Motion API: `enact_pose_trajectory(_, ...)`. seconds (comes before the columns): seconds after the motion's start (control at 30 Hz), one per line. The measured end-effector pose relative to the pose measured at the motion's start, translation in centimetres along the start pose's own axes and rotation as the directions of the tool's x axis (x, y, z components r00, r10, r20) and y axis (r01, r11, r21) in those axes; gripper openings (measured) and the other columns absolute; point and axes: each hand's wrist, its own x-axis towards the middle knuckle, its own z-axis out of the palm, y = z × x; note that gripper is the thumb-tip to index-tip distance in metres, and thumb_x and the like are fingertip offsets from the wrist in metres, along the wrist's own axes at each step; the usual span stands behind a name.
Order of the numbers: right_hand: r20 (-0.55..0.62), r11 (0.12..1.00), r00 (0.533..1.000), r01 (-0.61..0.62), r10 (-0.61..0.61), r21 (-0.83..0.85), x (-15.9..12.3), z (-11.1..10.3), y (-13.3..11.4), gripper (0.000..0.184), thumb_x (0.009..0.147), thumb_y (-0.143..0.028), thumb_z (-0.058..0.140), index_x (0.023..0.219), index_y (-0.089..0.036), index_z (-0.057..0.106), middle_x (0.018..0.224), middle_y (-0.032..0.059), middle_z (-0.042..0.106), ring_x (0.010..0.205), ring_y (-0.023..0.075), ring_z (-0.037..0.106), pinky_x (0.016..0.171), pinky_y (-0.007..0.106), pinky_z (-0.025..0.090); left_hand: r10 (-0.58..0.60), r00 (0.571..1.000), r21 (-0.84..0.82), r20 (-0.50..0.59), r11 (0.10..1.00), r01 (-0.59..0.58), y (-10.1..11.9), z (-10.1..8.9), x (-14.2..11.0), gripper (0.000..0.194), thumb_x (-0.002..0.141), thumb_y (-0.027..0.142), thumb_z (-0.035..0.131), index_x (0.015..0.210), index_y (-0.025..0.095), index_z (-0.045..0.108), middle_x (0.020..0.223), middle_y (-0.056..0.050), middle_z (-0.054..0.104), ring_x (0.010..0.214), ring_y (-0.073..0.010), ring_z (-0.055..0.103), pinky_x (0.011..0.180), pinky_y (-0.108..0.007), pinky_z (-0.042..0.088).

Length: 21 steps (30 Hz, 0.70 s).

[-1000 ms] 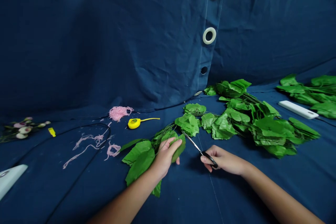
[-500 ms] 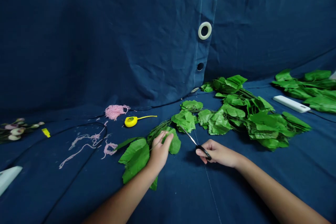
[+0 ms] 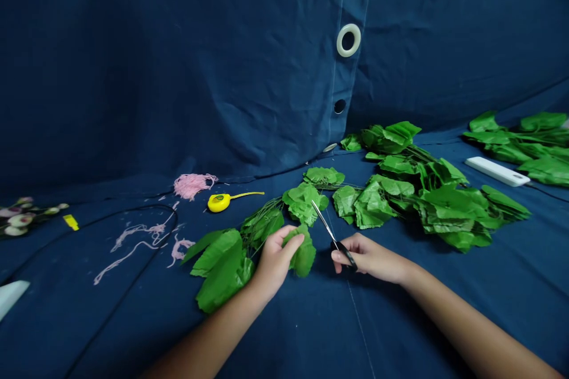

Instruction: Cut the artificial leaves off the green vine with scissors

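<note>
A navy cloth [image 3: 178, 71] fills the scene, hanging as a backdrop and spreading forward as the work surface, with a round white grommet [image 3: 348, 40] set in a seam above. Across the centre and right sprawls a long artificial leaf garland [image 3: 372, 206], its bright green leaves on thin, wiry stems; a second leafy bunch [image 3: 520, 148] lies at far right beside a white plastic bar [image 3: 496, 171]. To the left lie a loose tangle of pink yarn [image 3: 191, 186], a black cord [image 3: 133, 216], a yellow tape measure [image 3: 219, 203] (its exact kind is hard to tell from here) and a small spray of artificial flowers [image 3: 22, 217]. The garland's near end lies on the cloth under the left hand [image 3: 275, 260], whose thumb and fingers pinch one artificial leaf [image 3: 303, 256]. Just beside it, the right hand [image 3: 368, 259] closes around the black handles of a pair of scissors [image 3: 333, 240], the slim, nearly shut blades pointing up and left. The leaves look light and floppy; the stiffer wire stems offer the surer hold.
</note>
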Motion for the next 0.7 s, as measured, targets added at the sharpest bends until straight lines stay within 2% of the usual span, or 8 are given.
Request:
enact_pose_trajectory(0.07, -0.026, 1.000, 1.000, 0.005, -0.004, 0.013, 0.09, 0.37, -0.18, 0.056, 0.086, -0.062, 0.072, 0.075, -0.007, 0.067, 0.063, -0.0008, 0.048, 0.058, 0.0044, 0.037, 0.054, 0.016, 0.026, -0.024, 1.000, -0.020, 0.005, 1.000, 0.024, 0.18, -0.16, 0.12, 0.030, 0.085, 0.046, 0.073, 0.089, 0.016, 0.070, 0.071, -0.001, 0.067, 0.051, -0.0130, 0.057, 0.051, -0.024, 0.049)
enact_pose_trajectory(0.17, -0.025, 1.000, 1.000, 0.002, -0.001, 0.012, 0.09, 0.56, -0.21, 0.059, 0.087, -0.062, 0.072, 0.068, -0.007, 0.059, 0.069, 0.0029, 0.057, 0.060, 0.0047, 0.040, 0.056, 0.016, 0.029, -0.017, 0.999, 0.017, 0.039, 1.000, 0.017, 0.53, -0.24, 0.05, 0.035, 0.089, 0.050, 0.068, 0.086, 0.016, 0.068, 0.063, 0.001, 0.061, 0.040, -0.0096, 0.050, 0.041, -0.021, 0.040)
enact_pose_trajectory(0.3, 0.007, 0.992, 0.995, -0.102, 0.103, -0.072, -0.32, 0.07, -0.05, 0.062, 0.091, -0.069, 0.061, 0.077, -0.008, 0.067, 0.062, 0.0003, 0.050, 0.051, 0.0042, 0.036, 0.049, 0.017, 0.024, 0.007, 1.000, 0.054, 0.001, 0.999, -0.007, 0.78, -0.06, -0.18, 0.034, 0.090, 0.050, 0.067, 0.086, 0.016, 0.066, 0.063, 0.002, 0.059, 0.038, -0.0084, 0.051, 0.035, -0.018, 0.034)
enact_pose_trajectory(0.43, 0.040, 0.984, 0.988, -0.142, 0.147, -0.112, -0.68, -0.17, -0.27, 0.065, 0.090, -0.071, 0.060, 0.078, -0.009, 0.069, 0.055, -0.0013, 0.044, 0.049, 0.0049, 0.037, 0.048, 0.017, 0.025, -0.015, 1.000, 0.018, -0.016, 1.000, 0.015, 0.65, 0.10, -0.15, 0.032, 0.087, 0.047, 0.071, 0.082, 0.016, 0.064, 0.066, 0.002, 0.059, 0.042, -0.0098, 0.055, 0.037, -0.019, 0.044)
enact_pose_trajectory(0.57, 0.054, 0.981, 0.989, -0.127, 0.136, -0.145, -0.72, -0.04, -0.59, 0.065, 0.090, -0.071, 0.061, 0.078, -0.009, 0.072, 0.056, -0.0007, 0.047, 0.051, 0.0053, 0.039, 0.050, 0.017, 0.026, -0.027, 0.999, -0.064, -0.029, 0.998, 0.025, 0.35, 0.10, -0.01, 0.029, 0.083, 0.042, 0.074, 0.077, 0.016, 0.063, 0.059, 0.004, 0.054, 0.047, -0.0107, 0.053, 0.049, -0.027, 0.058)
enact_pose_trajectory(0.7, 0.071, 0.981, 0.991, -0.104, 0.117, -0.164, -0.71, 0.01, -0.53, 0.063, 0.092, -0.070, 0.060, 0.079, -0.009, 0.072, 0.056, -0.0008, 0.048, 0.052, 0.0053, 0.038, 0.050, 0.018, 0.025, -0.021, 0.999, -0.079, -0.050, 0.997, 0.017, 0.25, 0.03, 0.06, 0.030, 0.083, 0.042, 0.074, 0.077, 0.015, 0.064, 0.058, 0.003, 0.055, 0.047, -0.0113, 0.053, 0.049, -0.028, 0.059)
